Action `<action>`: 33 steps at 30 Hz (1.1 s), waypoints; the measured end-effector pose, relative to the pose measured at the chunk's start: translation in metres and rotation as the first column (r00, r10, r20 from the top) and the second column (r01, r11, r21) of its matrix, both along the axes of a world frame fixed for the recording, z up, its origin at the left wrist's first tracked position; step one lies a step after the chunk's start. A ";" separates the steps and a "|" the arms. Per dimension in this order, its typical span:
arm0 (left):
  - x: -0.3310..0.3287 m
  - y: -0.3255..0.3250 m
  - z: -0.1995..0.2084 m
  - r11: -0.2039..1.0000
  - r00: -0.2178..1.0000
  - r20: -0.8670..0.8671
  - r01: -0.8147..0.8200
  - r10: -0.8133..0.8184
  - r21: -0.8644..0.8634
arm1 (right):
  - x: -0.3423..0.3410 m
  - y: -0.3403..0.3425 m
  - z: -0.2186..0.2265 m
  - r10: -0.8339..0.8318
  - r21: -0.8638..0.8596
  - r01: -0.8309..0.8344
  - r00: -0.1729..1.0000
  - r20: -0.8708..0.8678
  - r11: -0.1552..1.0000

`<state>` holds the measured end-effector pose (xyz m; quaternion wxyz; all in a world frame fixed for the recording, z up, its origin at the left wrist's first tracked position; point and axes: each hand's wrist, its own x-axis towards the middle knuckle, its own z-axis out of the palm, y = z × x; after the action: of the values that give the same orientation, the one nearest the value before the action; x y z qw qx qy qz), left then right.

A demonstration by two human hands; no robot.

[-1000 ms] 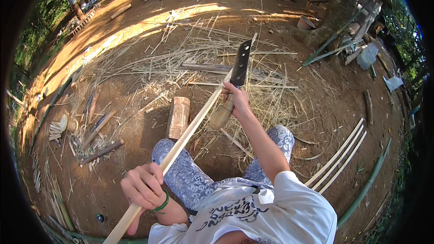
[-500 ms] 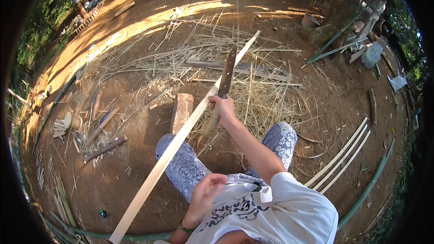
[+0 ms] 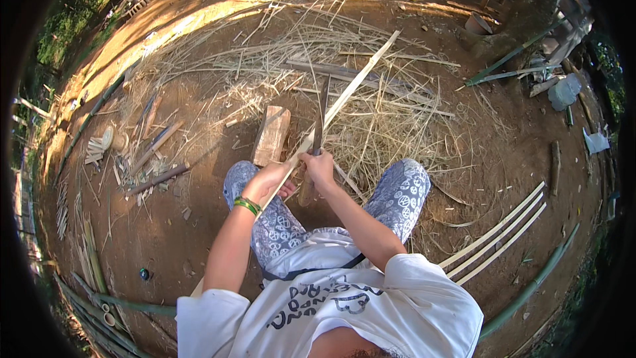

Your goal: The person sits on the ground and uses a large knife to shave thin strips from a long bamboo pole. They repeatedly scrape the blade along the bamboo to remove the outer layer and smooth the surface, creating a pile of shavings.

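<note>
A long pale bamboo strip [image 3: 358, 81] slants across my front, from the far middle down past my left arm, where the arm partly hides it. My left hand [image 3: 268, 182] is closed about the strip's middle, above my left knee. In my right hand [image 3: 319, 169] is a long knife [image 3: 322, 109], gripped where its wooden handle meets the dark blade. Its blade points away from me and is seen nearly edge-on, close against the strip. Beneath my right hand the handle's end sticks out toward my lap.
A squared wooden block [image 3: 272, 134] stands before my left knee. Tangled bamboo shavings [image 3: 391, 132] cover the ground ahead. Three pale strips [image 3: 497, 233] lie at right, beside a green bamboo pole [image 3: 533, 285]. Wood offcuts [image 3: 156, 149] lie at left.
My left hand has moved from near my shirt forward onto the strip and closed on it. The knife has turned from showing its broad side to nearly edge-on.
</note>
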<state>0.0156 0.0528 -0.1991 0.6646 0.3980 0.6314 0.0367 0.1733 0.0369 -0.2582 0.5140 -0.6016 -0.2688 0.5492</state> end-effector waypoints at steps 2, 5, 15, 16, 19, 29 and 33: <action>-0.011 -0.006 -0.011 0.999 0.986 0.163 0.034 -0.032 -0.007 | 0.022 -0.005 -0.003 0.141 -0.078 -0.133 0.982 0.122 0.988; -0.012 -0.010 -0.006 0.999 0.968 0.249 0.037 -0.029 -0.027 | 0.062 -0.022 0.010 0.296 -0.097 -0.285 0.825 0.482 0.954; 0.024 -0.038 -0.020 0.987 0.879 0.454 -0.100 0.147 -0.126 | 0.083 -0.084 0.048 0.445 -0.247 -0.563 0.246 0.861 0.788; 0.026 -0.041 -0.021 0.981 0.856 0.482 -0.132 0.184 -0.141 | 0.090 -0.079 0.042 0.446 -0.248 -0.563 0.248 0.860 0.789; 0.027 -0.046 -0.024 0.972 0.842 0.499 -0.116 0.207 -0.207 | 0.107 -0.068 0.034 0.430 -0.234 -0.572 0.234 0.872 0.786; 0.032 -0.044 -0.028 0.982 0.825 0.539 -0.092 0.169 -0.167 | 0.102 -0.069 0.029 0.405 -0.257 -0.525 0.189 0.895 0.812; 0.040 -0.055 -0.018 0.966 0.768 0.592 -0.138 0.242 -0.217 | 0.110 -0.071 0.037 0.369 -0.230 -0.517 0.182 0.911 0.824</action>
<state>0.0553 -0.0020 -0.2170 0.8561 0.2433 0.4189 0.1802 0.2829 -0.0343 -0.2209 0.1208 -0.6630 -0.7087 0.2089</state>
